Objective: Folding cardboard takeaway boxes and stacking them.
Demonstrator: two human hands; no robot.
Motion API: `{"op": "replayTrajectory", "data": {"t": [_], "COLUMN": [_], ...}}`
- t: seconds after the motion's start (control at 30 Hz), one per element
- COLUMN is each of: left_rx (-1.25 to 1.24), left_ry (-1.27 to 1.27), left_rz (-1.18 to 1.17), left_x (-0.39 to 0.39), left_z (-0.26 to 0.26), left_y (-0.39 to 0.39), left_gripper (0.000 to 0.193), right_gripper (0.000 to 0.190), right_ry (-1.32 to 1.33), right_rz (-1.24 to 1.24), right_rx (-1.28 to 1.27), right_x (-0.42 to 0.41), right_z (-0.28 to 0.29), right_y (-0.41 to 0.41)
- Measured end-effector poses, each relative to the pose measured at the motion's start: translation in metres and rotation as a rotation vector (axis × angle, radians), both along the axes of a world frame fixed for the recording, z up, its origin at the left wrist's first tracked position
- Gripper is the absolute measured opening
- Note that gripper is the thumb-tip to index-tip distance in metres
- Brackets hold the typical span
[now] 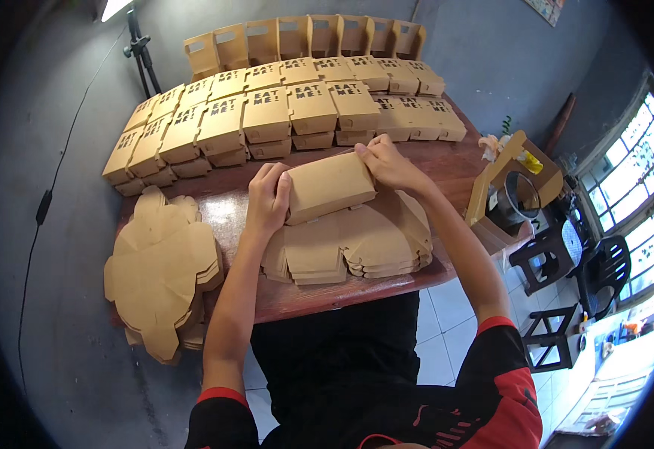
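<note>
Between my two hands is a folded kraft cardboard box (331,188), tilted, with a plain side toward me. My left hand (269,193) grips its left end, the thumb lying along the edge. At the far right corner, my right hand (387,161) holds the box with its fingers over the top edge. Directly beneath lies a stack of flat cardboard box blanks (315,250), partly hidden by the box. Another pile of flat blanks (161,269) lies to the left of my left forearm and overhangs the table edge.
Printed, folded boxes (265,115) stand in stacked rows across the table (299,303). Behind them runs a row of cardboard carriers with handle holes (262,42). An open carton (487,182) holding a dark container (515,196) sits at the right. Plastic stools (548,255) stand beyond.
</note>
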State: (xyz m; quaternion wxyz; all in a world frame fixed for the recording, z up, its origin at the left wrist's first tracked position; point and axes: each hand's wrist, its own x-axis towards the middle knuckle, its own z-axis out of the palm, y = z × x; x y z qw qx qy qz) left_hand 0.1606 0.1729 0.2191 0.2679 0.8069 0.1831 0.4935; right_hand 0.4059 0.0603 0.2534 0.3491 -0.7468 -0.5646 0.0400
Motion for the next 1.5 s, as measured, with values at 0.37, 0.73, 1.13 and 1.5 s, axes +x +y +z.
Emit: {"op": "replayTrajectory", "data": {"t": [0.37,0.73,1.13,1.5], "left_rx": [-0.120,-0.129,-0.338,-0.373], "left_ry": [0.062,0.009,-0.057,-0.016], "left_rz": [-0.003,-0.017,-0.201,-0.249], "left_x": [0.008,0.000,-0.003,-0.002], "left_z": [-0.011,-0.015,-0.021,0.000], "left_y": [0.007,0.006,0.008,0.001], "left_gripper": [0.033,0.041,0.044,0.033], "right_gripper": [0.037,0.062,0.058,0.058], "right_ry": [0.570,0.257,0.266,0.271], "right_rz": [0.029,-0.066,0.091,0.292], "right_rx": [0.121,0.341,0.415,0.342], "right_x": [0.012,-0.083,-0.081,-0.061], "right_z": [0.012,0.011,0.012,0.018], "right_y": [-0.003,-0.062,-0.068,-0.073]}}
